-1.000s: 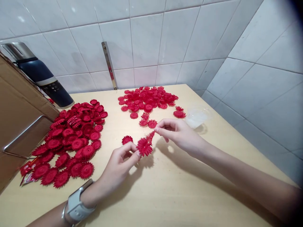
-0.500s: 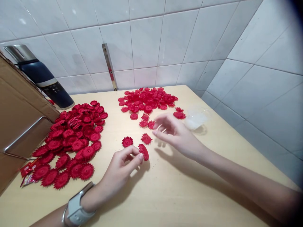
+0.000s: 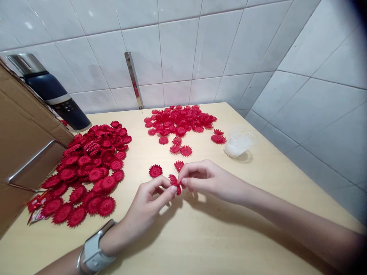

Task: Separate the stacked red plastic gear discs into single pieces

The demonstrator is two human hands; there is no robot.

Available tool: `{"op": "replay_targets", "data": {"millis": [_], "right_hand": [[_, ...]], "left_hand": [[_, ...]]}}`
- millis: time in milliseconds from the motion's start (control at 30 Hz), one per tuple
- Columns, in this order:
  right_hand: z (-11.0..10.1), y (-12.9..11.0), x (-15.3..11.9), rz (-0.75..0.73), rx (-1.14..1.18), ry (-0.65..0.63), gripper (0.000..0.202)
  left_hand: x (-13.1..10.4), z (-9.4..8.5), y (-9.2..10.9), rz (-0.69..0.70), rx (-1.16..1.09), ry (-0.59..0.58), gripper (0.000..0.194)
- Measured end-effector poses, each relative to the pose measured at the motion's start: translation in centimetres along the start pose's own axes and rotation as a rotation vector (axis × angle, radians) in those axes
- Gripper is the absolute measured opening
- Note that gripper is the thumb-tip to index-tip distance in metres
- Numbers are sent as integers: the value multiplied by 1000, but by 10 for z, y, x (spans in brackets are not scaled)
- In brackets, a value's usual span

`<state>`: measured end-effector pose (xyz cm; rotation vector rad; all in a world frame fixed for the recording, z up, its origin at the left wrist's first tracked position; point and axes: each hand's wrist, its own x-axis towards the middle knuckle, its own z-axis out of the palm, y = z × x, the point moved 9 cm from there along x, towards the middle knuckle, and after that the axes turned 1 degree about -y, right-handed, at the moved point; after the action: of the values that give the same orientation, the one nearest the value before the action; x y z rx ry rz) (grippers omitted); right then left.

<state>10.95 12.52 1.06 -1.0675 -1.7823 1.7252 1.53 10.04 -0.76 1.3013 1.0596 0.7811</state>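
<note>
Between thumb and fingers, my left hand [image 3: 155, 196] pinches a red flower-shaped piece [image 3: 174, 182] above the table [image 3: 183, 236]. Thumb and forefinger of my right hand [image 3: 208, 179] close on the right edge of the same piece, and the fingertips of both hands nearly meet. Just behind them lies a loose red piece [image 3: 179, 165], partly hidden by my right hand. Another loose piece [image 3: 155, 171] sits behind my left hand. A large heap of red pieces [image 3: 94, 172] is on the left, and a second heap [image 3: 180, 120] lies at the back.
A clear plastic dish [image 3: 237, 144] with whitish contents stands at the right. On the left are a cardboard box [image 3: 25, 133], a dark blue bottle [image 3: 57, 91] and small red wrappers [image 3: 38, 206]. A tiled wall [image 3: 180, 49] rises behind the table.
My right hand has come down and left from beside the loose pieces at the middle, and its fingers have closed on the piece in my left hand. My left hand has barely moved.
</note>
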Motion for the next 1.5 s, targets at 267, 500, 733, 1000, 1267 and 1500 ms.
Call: {"op": "replay_targets", "data": {"millis": [267, 500, 733, 1000, 1267, 1500], "right_hand": [[-5, 4, 2, 9, 31, 58, 5], [-8, -1, 1, -6, 67, 66, 7], [-11, 5, -1, 25, 101, 47, 7], [-8, 8, 0, 48, 153, 34, 6], [-27, 10, 2, 39, 153, 168, 12], [-48, 8, 2, 20, 69, 287, 12]], "left_hand": [[1, -2, -1, 3, -10, 11, 18], [1, -2, 2, -12, 9, 40, 18], [1, -2, 0, -16, -4, 47, 17], [0, -2, -1, -17, -7, 29, 17], [-1, -3, -2, -26, 23, 31, 19], [1, -8, -3, -22, 34, 46, 19]]}}
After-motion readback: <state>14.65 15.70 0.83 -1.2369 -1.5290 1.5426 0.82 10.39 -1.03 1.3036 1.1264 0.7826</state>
